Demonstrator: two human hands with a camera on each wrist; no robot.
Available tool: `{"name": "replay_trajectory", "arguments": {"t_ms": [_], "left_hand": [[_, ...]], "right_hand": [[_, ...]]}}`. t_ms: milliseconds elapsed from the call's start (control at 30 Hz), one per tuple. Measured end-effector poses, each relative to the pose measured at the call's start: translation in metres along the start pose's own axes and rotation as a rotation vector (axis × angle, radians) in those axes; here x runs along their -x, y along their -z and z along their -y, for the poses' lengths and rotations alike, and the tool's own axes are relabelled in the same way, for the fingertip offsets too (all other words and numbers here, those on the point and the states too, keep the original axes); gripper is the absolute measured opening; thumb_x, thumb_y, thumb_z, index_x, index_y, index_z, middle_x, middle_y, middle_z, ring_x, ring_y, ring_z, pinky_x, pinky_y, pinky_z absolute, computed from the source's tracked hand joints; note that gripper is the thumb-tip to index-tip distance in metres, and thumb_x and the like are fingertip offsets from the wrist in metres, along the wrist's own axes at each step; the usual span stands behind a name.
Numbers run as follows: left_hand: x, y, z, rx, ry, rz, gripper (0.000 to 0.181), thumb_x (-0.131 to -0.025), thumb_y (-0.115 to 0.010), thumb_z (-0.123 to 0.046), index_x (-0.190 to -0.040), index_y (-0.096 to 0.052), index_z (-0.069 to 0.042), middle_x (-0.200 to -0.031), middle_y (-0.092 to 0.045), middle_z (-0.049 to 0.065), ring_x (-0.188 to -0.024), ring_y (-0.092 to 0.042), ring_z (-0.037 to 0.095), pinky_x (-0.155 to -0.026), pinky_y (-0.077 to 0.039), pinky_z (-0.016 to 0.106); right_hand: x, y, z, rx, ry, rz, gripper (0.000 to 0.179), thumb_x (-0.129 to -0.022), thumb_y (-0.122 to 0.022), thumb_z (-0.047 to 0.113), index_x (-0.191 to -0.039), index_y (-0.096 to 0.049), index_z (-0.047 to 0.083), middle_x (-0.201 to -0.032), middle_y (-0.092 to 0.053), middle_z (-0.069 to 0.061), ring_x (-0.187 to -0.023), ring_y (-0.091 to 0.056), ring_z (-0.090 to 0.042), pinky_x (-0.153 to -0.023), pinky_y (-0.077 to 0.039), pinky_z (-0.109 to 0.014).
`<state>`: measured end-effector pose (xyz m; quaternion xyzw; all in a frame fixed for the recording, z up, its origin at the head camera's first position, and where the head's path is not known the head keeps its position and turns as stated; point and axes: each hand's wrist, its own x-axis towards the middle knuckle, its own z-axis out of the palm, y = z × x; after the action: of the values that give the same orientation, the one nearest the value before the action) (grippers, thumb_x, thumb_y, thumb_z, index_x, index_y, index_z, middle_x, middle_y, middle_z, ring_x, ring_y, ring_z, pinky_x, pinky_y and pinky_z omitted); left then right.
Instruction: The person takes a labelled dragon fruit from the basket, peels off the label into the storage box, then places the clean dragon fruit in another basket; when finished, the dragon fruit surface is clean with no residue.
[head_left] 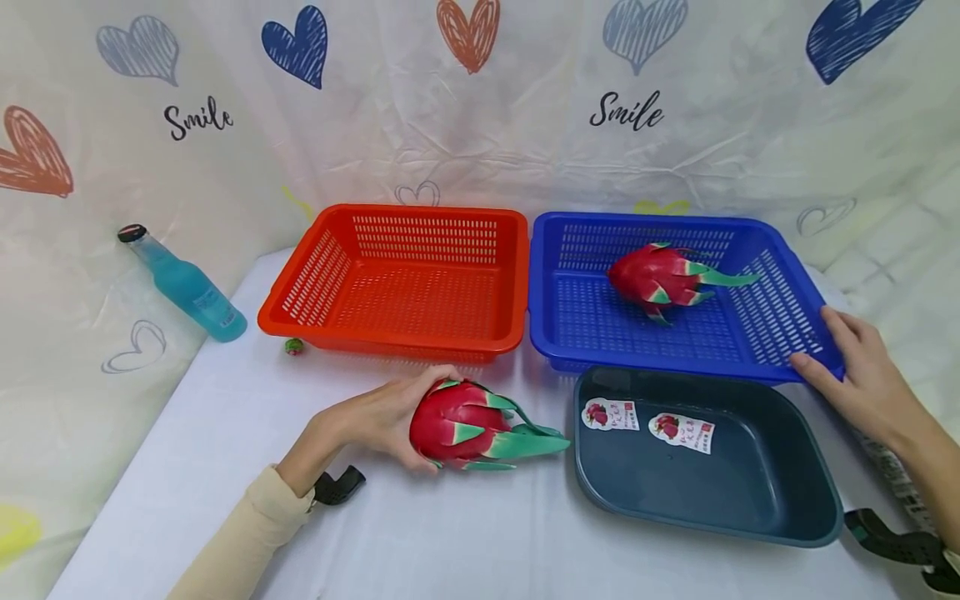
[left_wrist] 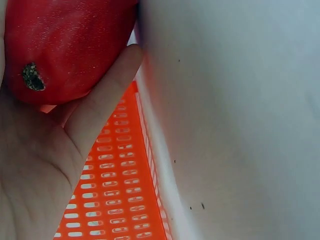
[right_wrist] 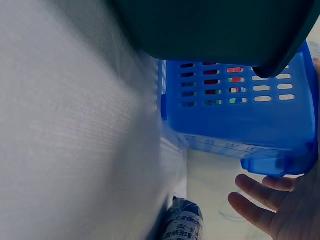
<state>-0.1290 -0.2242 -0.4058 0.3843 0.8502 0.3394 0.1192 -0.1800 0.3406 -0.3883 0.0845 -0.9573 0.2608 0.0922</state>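
Observation:
My left hand [head_left: 390,417] grips a dragon fruit [head_left: 457,421] by its rounded end, over the white cloth in front of the red basket [head_left: 420,346]. The fruit's green tips point right, toward the dark basin [head_left: 705,525]. In the left wrist view, thumb and palm lie around the red skin [left_wrist: 75,45]. My right hand [head_left: 870,375] touches the right rim of the blue basket [head_left: 772,242]; in the right wrist view its fingers [right_wrist: 255,210] are extended and loose beside the basket's outer edge. Another dragon fruit [head_left: 652,277] lies inside the blue basket.
The basin, with two stickers [head_left: 682,431] inside, stands right in front of the blue basket. A blue bottle [head_left: 195,292] is at the left. One small green-and-red thing [head_left: 293,346] lies by the red basket. A printed package [right_wrist: 182,220] is at the right.

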Motion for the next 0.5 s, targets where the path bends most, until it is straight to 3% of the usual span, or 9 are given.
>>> {"name": "replay_trajectory", "arguments": {"t_ms": [500], "left_hand": [[0.0008, 0.0021, -0.0047, -0.023, 0.017, -0.019, 0.104, -0.062, -0.090, -0.042, -0.142, -0.026, -0.029, -0.134, -0.048, -0.012, -0.122, -0.048, 0.005, -0.090, -0.054, 0.025]], "right_hand": [[-0.0011, 0.0001, 0.0028, 0.008, -0.011, -0.014, 0.080, -0.097, -0.049, 0.031, -0.152, -0.004, -0.006, -0.151, -0.003, -0.041, -0.128, -0.016, -0.064, -0.103, -0.013, -0.078]]}}
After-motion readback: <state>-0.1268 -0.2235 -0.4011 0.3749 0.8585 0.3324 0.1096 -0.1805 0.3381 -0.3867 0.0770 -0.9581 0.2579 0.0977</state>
